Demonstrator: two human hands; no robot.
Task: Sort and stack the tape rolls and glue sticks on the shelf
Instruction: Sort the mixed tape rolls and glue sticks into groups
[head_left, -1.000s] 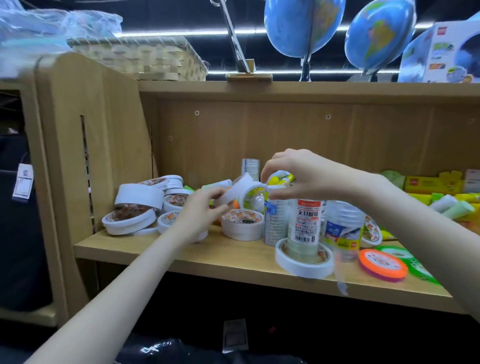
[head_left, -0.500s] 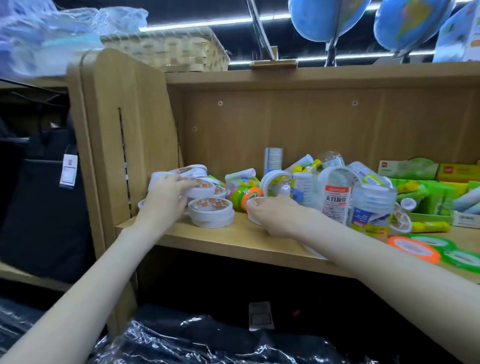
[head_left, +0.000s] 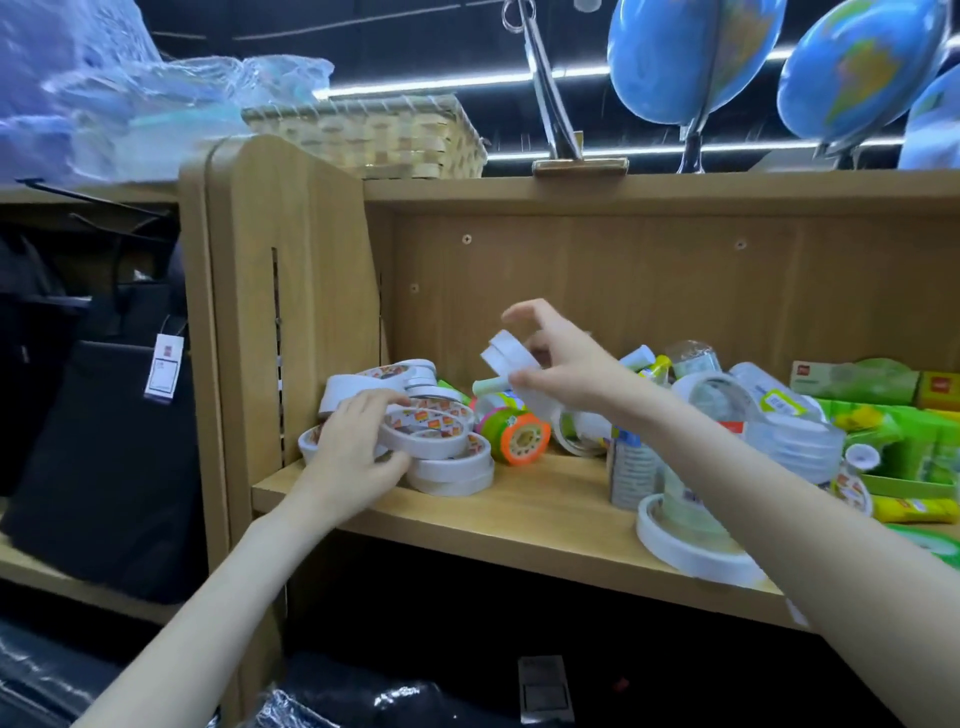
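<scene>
Now, at the left end of the wooden shelf (head_left: 519, 514), the person's left hand (head_left: 358, 447) rests on the pile of white tape rolls (head_left: 441, 441), fingers curled round the rim of the top roll, which lies tilted on two flat ones near the shelf's front edge. Half a second ago that hand was only arriving at the pile.

Just right of the pile an orange-and-green tape roll (head_left: 519, 441) lies on its side, well back from the edge.

Above it the right hand (head_left: 561, 374), which a moment ago was low on the board over a roll, has lifted a white tape roll (head_left: 501, 353) clear of the clutter; it is pinched between thumb and lower fingers, the forefinger raised free. The roll hangs in the air above the shelf's middle, angled toward the left pile, so the likely next step is adding it to that stack.

Further right, glue sticks (head_left: 649, 364), clear jars (head_left: 789, 431) and a wide white roll (head_left: 691, 551) at the front edge remain mixed together; green boxes (head_left: 883, 415) fill the right end. Sorting looks early, with the glue sticks not yet gathered.
</scene>
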